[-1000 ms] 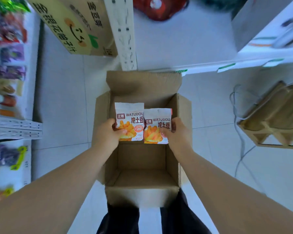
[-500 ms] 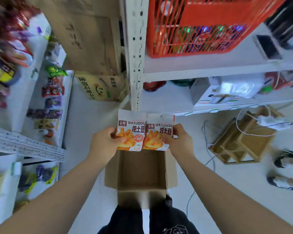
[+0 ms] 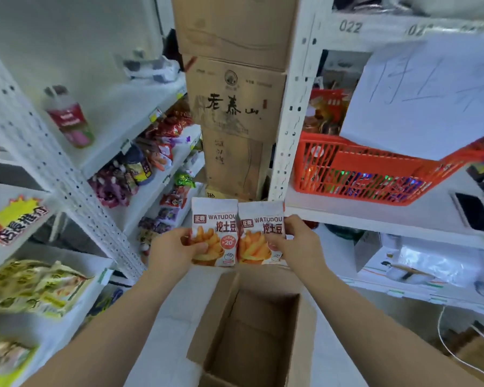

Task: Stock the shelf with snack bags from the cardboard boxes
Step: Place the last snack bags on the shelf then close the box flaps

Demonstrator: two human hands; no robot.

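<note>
**Two potato-snack bags held up over the open box, between the racks**

At nine o'clock a white shelving unit (image 3: 53,169) with perforated uprights runs away from the camera. A red-labelled bottle (image 3: 69,118) stands on an upper board at ten o'clock. Mixed snack packets (image 3: 140,169) crowd the boards below it. Yellow-green bags (image 3: 31,289) lie on a low shelf at eight o'clock, under a star-shaped promo sign (image 3: 17,219).

The floor (image 3: 173,317) is pale and tiled. At twelve o'clock stacked cardboard cartons (image 3: 235,107) fill the gap between the two racks.

Just below centre, the left hand (image 3: 171,252) pinches the lower left edge of one WATUDOU bag (image 3: 215,227), thumb on its front. The right hand (image 3: 299,247) grips the right edge of a second WATUDOU bag (image 3: 259,233) the same way. The two bags are upright and side by side, their inner edges touching, in the air above the open cardboard box (image 3: 215,317) at six o'clock. What shows of the box's inside is bare.

At three o'clock a white metal rack (image 3: 375,216) carries an orange plastic basket (image 3: 361,174), and a handwritten paper sheet (image 3: 419,99) hangs in front of it. A white cable (image 3: 444,339) trails across the floor at four o'clock.
</note>
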